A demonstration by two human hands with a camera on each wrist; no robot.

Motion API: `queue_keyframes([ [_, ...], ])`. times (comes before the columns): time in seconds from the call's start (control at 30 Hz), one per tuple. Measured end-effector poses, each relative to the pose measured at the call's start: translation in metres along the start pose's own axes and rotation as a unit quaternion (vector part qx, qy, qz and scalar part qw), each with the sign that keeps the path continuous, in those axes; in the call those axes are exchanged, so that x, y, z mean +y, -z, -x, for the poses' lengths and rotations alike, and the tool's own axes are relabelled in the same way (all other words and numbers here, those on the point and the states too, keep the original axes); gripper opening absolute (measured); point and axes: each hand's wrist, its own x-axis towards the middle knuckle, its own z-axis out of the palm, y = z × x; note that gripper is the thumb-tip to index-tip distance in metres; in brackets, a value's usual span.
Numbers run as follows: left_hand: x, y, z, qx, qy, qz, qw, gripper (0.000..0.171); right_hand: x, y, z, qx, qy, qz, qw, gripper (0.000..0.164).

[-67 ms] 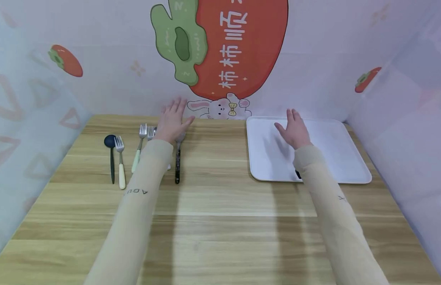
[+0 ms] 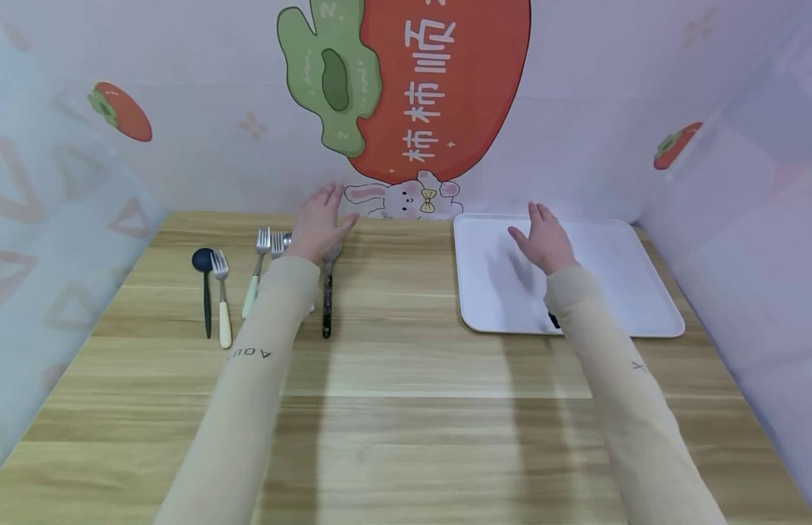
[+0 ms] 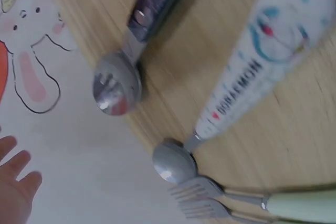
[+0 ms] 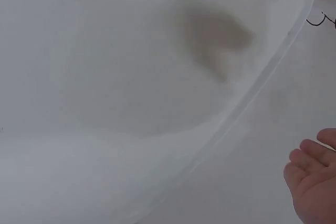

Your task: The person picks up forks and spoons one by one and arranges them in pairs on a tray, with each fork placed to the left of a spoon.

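Note:
My left hand (image 2: 316,227) hovers over the cutlery at the back left, fingers extended and holding nothing. Beneath and beside it lie a dark-handled spoon (image 2: 328,292), a spoon with a white printed handle (image 3: 252,72), and two forks, one with a pale green handle (image 2: 251,292). The left forearm hides part of this group in the head view. Above the white tray (image 2: 616,237), my right hand (image 2: 544,239) is raised with its fingers out and thumb apart, gripping nothing. Its shadow falls on the tray.
Left of the group lie a black round-headed spoon (image 2: 206,292) and a cream-handled fork (image 2: 224,306). A small dark piece (image 2: 554,320) shows beside the right sleeve, its kind unclear. Patterned walls (image 2: 576,146) enclose the wooden table (image 2: 406,408) at the back and sides.
The right hand and forearm have shifted slightly to the right. My left hand has barely moved, its fingertips a touch lower. The cutlery and tray stay put.

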Motion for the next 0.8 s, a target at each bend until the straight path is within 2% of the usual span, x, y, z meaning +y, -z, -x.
queue_keyframes([
  [0.13, 0.013, 0.0, -0.002, -0.035, 0.02, 0.051, 0.9979, 0.061, 0.002, 0.009, 0.004, -0.027, 0.007, 0.029, 0.999, 0.06],
  [0.33, 0.037, -0.001, -0.004, -0.097, 0.025, 0.087, 0.9912, 0.05, 0.008, 0.022, 0.009, -0.076, 0.023, 0.06, 0.995, 0.047],
  [0.43, 0.05, -0.004, -0.004, -0.124, 0.025, 0.12, 0.9846, 0.048, 0.012, 0.029, 0.01, -0.107, 0.029, 0.07, 0.991, 0.045],
  [0.63, 0.079, -0.013, -0.004, -0.158, 0.037, 0.206, 0.965, 0.043, 0.026, 0.046, 0.012, -0.161, 0.008, 0.083, 0.983, 0.042],
  [0.7, 0.088, -0.016, -0.003, -0.17, 0.043, 0.219, 0.9599, 0.039, 0.032, 0.051, 0.013, -0.176, 0.003, 0.088, 0.98, 0.042],
  [0.8, 0.103, -0.02, -0.002, -0.187, 0.04, 0.22, 0.9566, 0.035, 0.043, 0.057, 0.017, -0.204, -0.013, 0.102, 0.974, 0.043],
])
